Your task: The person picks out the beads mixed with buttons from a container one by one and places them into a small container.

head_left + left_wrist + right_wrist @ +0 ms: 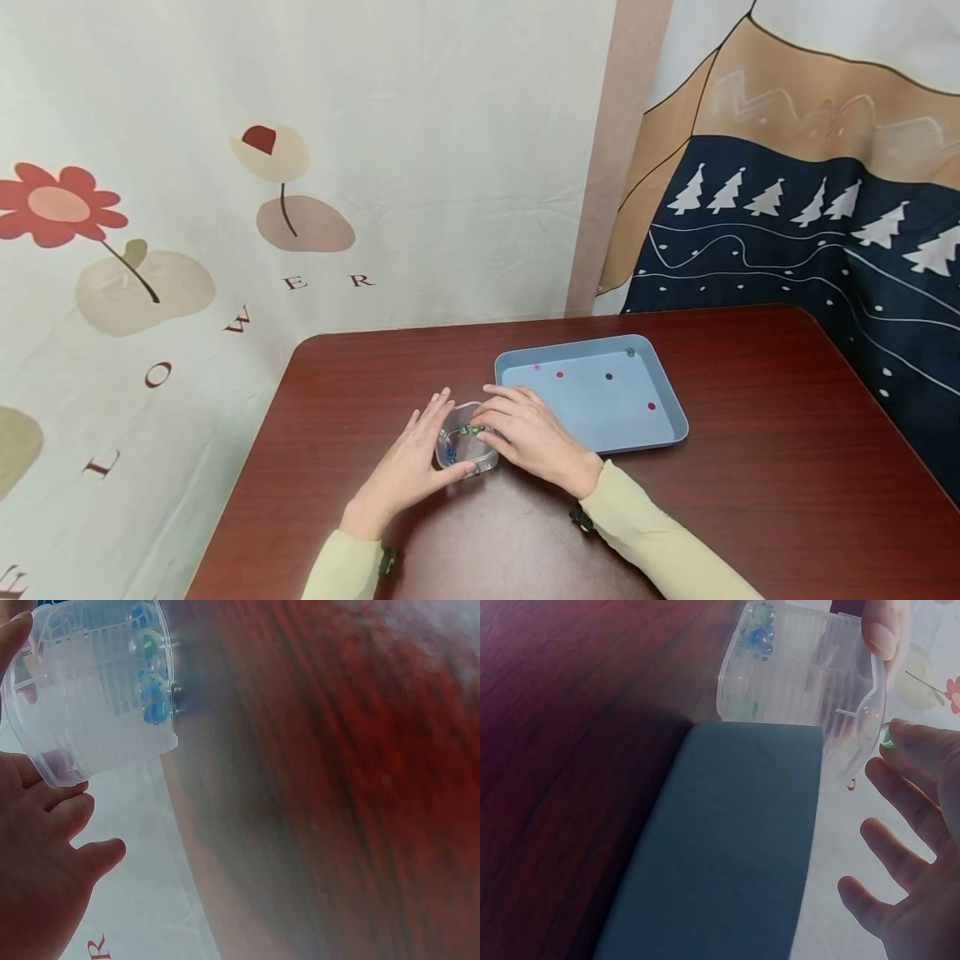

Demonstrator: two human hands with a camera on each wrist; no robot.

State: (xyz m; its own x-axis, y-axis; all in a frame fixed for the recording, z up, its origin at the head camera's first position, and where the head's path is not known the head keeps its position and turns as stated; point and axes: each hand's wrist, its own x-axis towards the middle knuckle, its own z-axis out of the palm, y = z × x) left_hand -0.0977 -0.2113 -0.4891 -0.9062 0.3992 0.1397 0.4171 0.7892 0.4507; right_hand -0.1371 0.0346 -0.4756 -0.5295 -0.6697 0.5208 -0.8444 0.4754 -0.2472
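A clear plastic container (487, 461) stands on the table, left of the blue tray. My left hand (408, 468) holds it by the sides, thumb at the near rim and fingers along the far left. Blue marbles (155, 705) and some green ones show through its wall low down. Over the container's right side is my right hand (534, 437). In the right wrist view, its thumb and index finger pinch a green marble (887, 736) just outside the rim, and the other fingers are spread apart.
The shallow blue tray (585, 421) lies close to the right of the container. Inside it are a red piece (651, 407), a black piece (609, 377), a greenish marble (631, 352) and other small pieces. A printed curtain (450, 167) hangs behind the dark red table (757, 417).
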